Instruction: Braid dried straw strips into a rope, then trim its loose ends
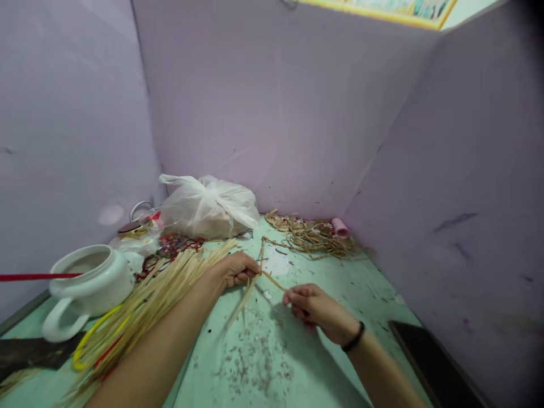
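Near the middle of the table, my left hand (241,268) pinches a twisted straw cord (262,252) where loose strands split off. The cord runs from my fingertips up to a pile of straw cord (317,238) by the back wall. My right hand (312,306), lower and to the right, has its fingers closed on one straw strand (274,280) stretched between the hands. Another pale strand (243,303) hangs below my left fingers. Under my left forearm lies a bundle of dry straw strips (170,292).
A white teapot without a lid (96,277) stands at the left, near a yellow loop (80,345). Behind are a knotted white plastic bag (212,207) and tangled red threads (182,246). A pink spool (340,228) sits back right; a dark flat object (429,357) lies at the right edge.
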Demonstrator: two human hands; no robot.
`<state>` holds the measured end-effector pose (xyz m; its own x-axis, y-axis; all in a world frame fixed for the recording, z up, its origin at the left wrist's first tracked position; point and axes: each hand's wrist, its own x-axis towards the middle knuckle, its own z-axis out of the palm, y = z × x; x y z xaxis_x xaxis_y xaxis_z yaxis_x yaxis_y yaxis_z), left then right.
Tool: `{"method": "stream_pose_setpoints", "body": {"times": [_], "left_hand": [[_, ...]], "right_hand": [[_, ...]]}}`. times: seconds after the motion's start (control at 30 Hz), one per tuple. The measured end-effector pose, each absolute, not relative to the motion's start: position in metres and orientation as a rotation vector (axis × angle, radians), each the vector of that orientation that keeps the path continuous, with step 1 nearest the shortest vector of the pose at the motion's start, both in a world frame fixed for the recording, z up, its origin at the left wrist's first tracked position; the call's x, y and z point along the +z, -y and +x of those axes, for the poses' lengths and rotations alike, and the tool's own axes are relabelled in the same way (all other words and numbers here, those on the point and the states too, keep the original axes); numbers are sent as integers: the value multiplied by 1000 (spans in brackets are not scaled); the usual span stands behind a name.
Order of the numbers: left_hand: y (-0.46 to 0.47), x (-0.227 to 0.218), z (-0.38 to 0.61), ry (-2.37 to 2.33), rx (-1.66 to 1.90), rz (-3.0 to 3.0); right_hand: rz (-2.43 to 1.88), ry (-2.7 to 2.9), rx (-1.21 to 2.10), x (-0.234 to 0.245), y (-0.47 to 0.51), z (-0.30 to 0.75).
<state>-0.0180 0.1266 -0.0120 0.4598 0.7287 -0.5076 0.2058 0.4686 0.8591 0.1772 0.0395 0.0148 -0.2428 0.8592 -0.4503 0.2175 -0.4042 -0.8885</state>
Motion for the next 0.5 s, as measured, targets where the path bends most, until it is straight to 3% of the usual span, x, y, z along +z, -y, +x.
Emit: {"method": "stream_pose_setpoints", "body": {"times": [0.2,0.5], "left_hand": [[-129,-16,-19,-1074,393,1033],[-128,-16,-21,-1053,380,1083]], "right_hand": [[-1475,776,489,41,-18,227],[-1214,983,-382,96,-60,207]]}}
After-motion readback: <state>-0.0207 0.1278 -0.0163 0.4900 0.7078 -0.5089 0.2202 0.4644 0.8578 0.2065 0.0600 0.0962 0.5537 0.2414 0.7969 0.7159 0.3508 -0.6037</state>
